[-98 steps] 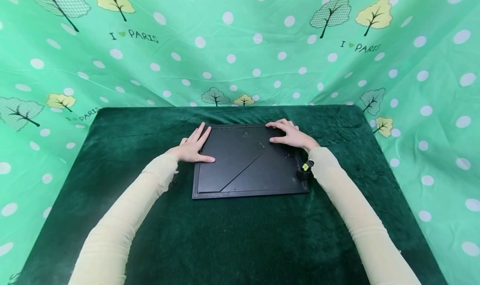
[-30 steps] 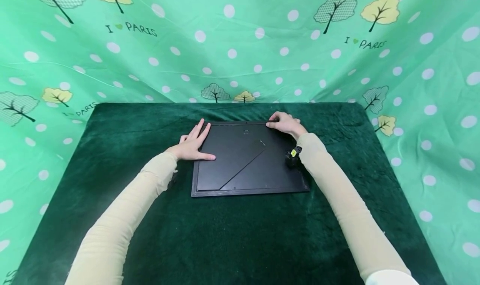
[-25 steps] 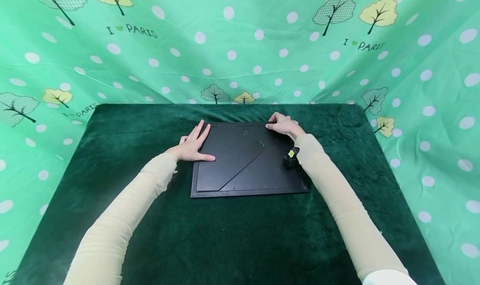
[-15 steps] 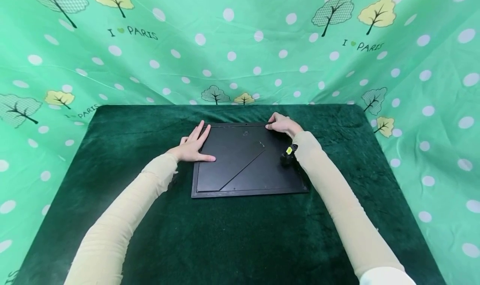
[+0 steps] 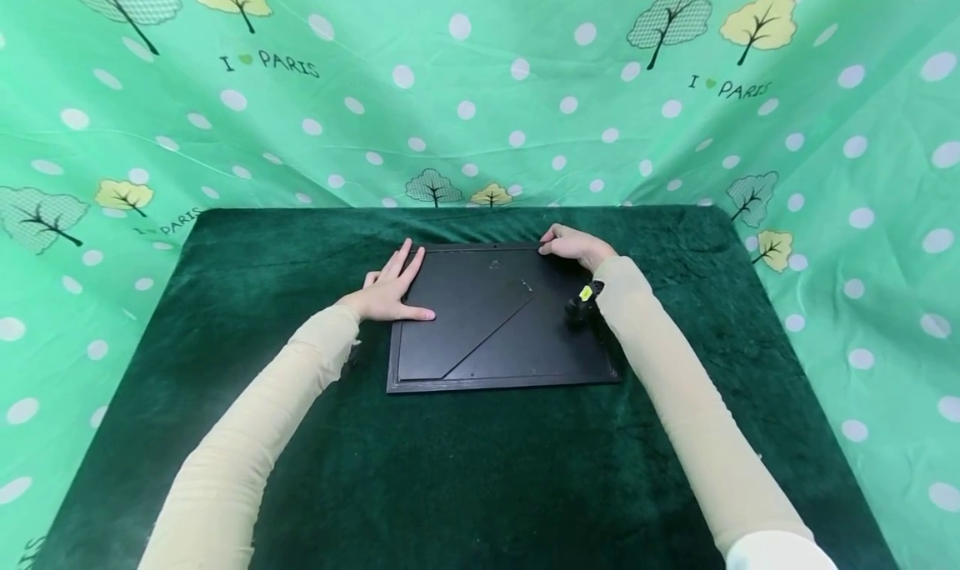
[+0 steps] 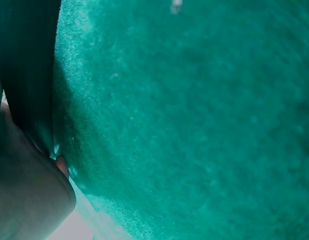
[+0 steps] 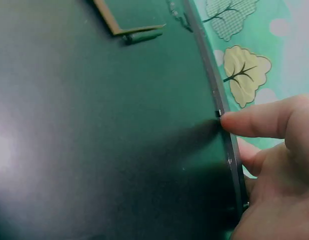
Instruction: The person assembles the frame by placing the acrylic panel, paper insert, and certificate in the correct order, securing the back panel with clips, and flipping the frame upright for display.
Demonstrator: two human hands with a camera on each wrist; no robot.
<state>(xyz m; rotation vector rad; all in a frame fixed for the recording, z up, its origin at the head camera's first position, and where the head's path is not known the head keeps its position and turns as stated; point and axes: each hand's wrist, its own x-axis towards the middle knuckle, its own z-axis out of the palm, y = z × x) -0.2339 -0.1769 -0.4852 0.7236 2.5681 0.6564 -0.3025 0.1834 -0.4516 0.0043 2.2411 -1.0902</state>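
Observation:
A black picture frame (image 5: pixel 487 337) lies back side up on the dark green cloth, its easel leg (image 5: pixel 442 320) folded flat. My left hand (image 5: pixel 386 295) rests over its left edge with fingers spread and thumb on the backing; the left wrist view catches only part of that hand (image 6: pixel 29 195) beside the dark frame edge (image 6: pixel 27 65). At the far edge, right of the middle, my right hand (image 5: pixel 576 245) grips the rim, fingers curled behind it. In the right wrist view, a fingertip (image 7: pixel 228 121) presses the rim right at a small dark tab (image 7: pixel 218 114).
Green velvety cloth (image 5: pixel 480 470) covers the table around the frame. A green curtain (image 5: pixel 480 78) with white dots and printed trees hangs behind and at both sides. A black wrist camera (image 5: pixel 579 305) with a yellow mark sits under my right wrist, over the frame's back.
Since the oldest frame, my right hand has gone from lying loosely over the back to gripping the far rim; lately it shifted slightly right. The left hand and frame stay put.

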